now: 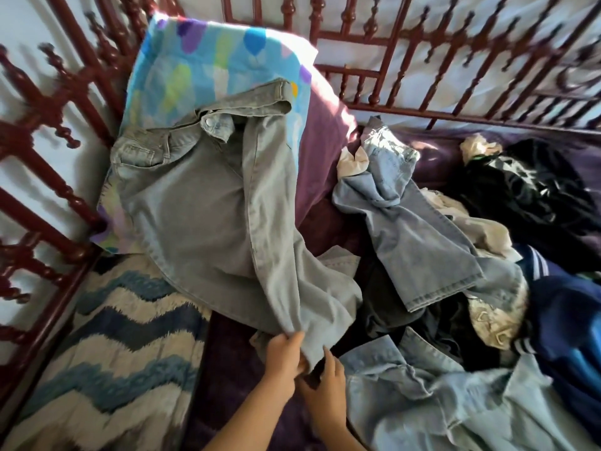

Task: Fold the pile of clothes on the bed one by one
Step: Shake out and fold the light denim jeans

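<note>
Just left of the grey jeans (195, 206) lies a zigzag blanket (113, 353); the jeans drape from a colourful pillow (208, 60) down onto the bed (227, 385). At the jeans' lower hem my left hand (283, 353) pinches the cloth with curled fingers, and my right hand (325, 382) touches it, grip unclear. Right of the jeans sits the unfolded clothes pile (455, 255).

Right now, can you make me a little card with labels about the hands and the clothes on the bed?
in hand: grey jeans, waist up on the colourful pillow, legs stretched toward the person
left hand: pinches the jeans' leg end
right hand: at the same leg end; grip unclear
pile on the right: light blue jeans, black garment, navy striped garment, pale denim garment nearest
on the left: zigzag blanket
</note>
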Demonstrator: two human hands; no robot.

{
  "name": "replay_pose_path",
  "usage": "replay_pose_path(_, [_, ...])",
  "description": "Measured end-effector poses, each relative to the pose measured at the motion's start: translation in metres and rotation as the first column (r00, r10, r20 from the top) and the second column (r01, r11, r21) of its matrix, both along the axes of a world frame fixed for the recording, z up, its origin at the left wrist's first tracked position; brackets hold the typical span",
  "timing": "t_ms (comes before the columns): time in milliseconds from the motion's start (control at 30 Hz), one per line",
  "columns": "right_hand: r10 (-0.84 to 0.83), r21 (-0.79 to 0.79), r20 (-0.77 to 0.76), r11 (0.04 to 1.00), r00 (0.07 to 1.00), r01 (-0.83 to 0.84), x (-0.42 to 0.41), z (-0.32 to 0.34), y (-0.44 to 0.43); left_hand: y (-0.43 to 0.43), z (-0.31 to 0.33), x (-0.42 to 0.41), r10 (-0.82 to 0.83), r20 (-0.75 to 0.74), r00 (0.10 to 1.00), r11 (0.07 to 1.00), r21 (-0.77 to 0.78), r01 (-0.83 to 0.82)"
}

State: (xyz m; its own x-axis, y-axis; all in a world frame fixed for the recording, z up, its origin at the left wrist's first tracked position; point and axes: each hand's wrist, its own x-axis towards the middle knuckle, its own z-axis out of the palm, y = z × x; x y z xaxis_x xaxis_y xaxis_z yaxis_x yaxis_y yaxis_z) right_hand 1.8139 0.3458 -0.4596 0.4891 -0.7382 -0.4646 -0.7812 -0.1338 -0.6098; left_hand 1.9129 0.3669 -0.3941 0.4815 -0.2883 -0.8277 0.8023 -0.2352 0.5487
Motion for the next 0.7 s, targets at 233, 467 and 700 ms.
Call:
replay_pose_path(233, [-0.535,0.116,0.380,0.837,0.754,0.535,-0.004,0.071,-0.017,-0.024,0.083,-0.020,-0.055,0.082,0.995,0.976,-0.204,0.071])
replay_pose_path(467, [-0.264,0.052,0.631,0.953,0.730,0.299,-0.039,0.130,-0.030,-0.089,0.171,-0.046,0.019,-0.036,0.999,0.904,-0.426,-0.033])
replay_pose_path(700, [-0.370,0.023,0.696,0.868,0.615,0.497,-0.066,0.135,-0.007,-0.111,0.185,-0.072,0.108,-0.184,0.977,0.857,-0.480,-0.185])
